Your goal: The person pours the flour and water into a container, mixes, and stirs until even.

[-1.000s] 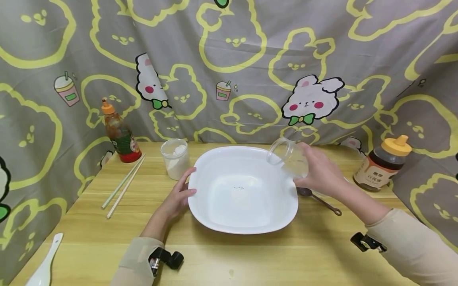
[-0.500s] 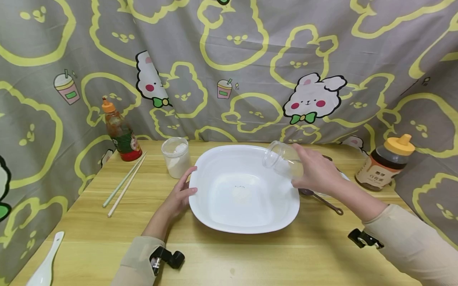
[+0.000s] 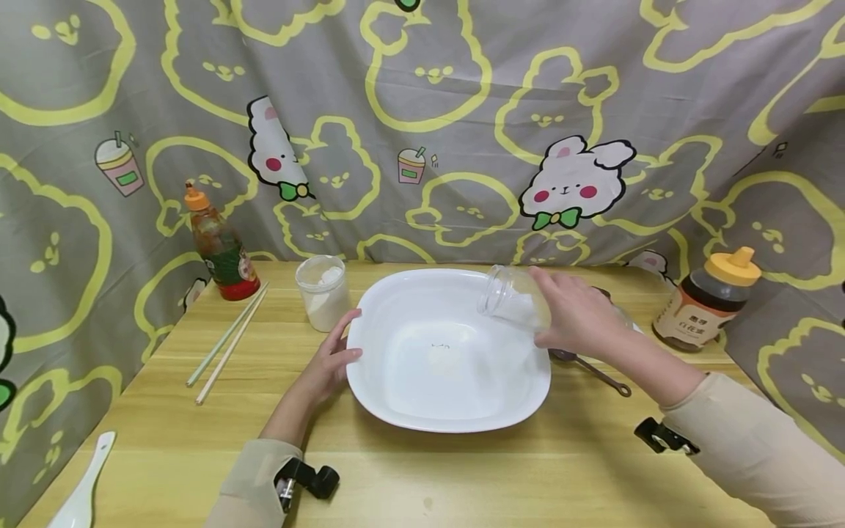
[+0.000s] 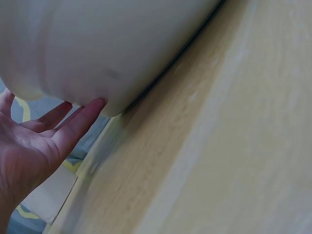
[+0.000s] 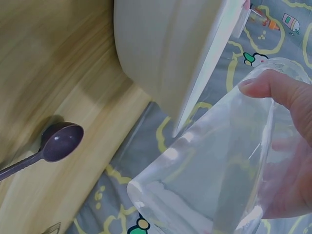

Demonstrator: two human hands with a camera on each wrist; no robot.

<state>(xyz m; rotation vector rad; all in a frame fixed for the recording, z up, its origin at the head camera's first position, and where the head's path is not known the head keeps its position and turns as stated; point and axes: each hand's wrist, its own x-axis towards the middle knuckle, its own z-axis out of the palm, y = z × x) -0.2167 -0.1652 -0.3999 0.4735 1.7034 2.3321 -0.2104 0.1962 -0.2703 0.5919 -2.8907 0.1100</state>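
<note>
A large white basin (image 3: 442, 400) stands in the middle of the wooden table. My left hand (image 3: 330, 363) grips its left rim; in the left wrist view several fingers (image 4: 78, 124) lie against the outer wall. My right hand (image 3: 581, 312) holds a clear jar (image 3: 518, 301) by its body above the basin's right rim. The jar lies tipped on its side, mouth turned left and slightly down over the basin. In the right wrist view the thumb presses on the jar (image 5: 204, 165), with other fingers showing through its clear wall.
A tub of white powder (image 3: 325, 301) is left of the basin, near a red sauce bottle (image 3: 227, 260) and two chopsticks (image 3: 231, 352). A white spoon (image 3: 82, 488) lies front left. A brown measuring spoon (image 5: 62, 141) and a honey bottle (image 3: 700, 308) are at the right.
My right hand has moved a little left with the jar, which is tipped further over the basin. My left hand and the basin keep their place.
</note>
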